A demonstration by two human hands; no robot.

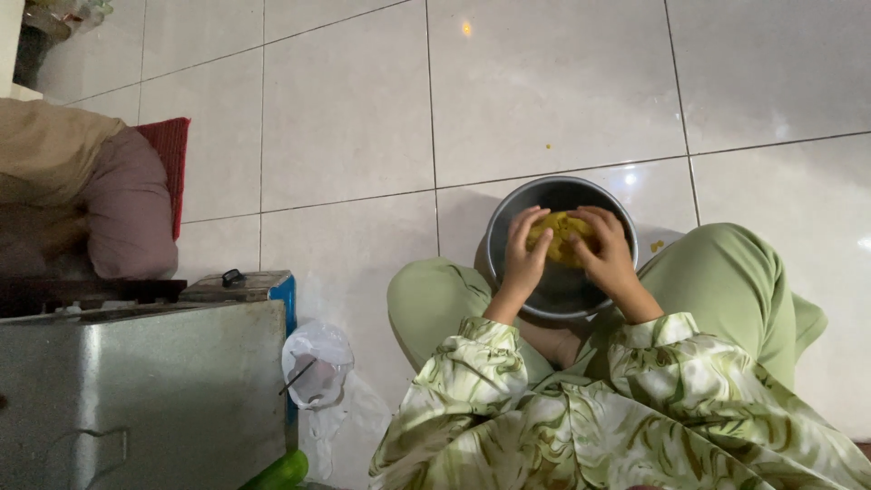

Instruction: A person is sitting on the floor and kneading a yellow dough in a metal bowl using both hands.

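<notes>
White tiled floor [345,136] with a cushion [127,209], metal box [145,390] and plastic bag [318,367] at left; left hand [524,259] and right hand [606,254] both clasp a yellow lump [561,238] over a steel bowl [562,290] between the knees; seemingly kneading or squeezing it; next calls for firm, even pressure.

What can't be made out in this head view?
- Yellow lump: mostly covered by the left hand and right hand; what it is stays unclear.
- Metal bowl: near rim hidden by wrists.
- Green object: cut off by the bottom edge.
- Clear plastic bag: contents too dim to tell.
- Metal box: cut off at left and bottom edges.
</notes>
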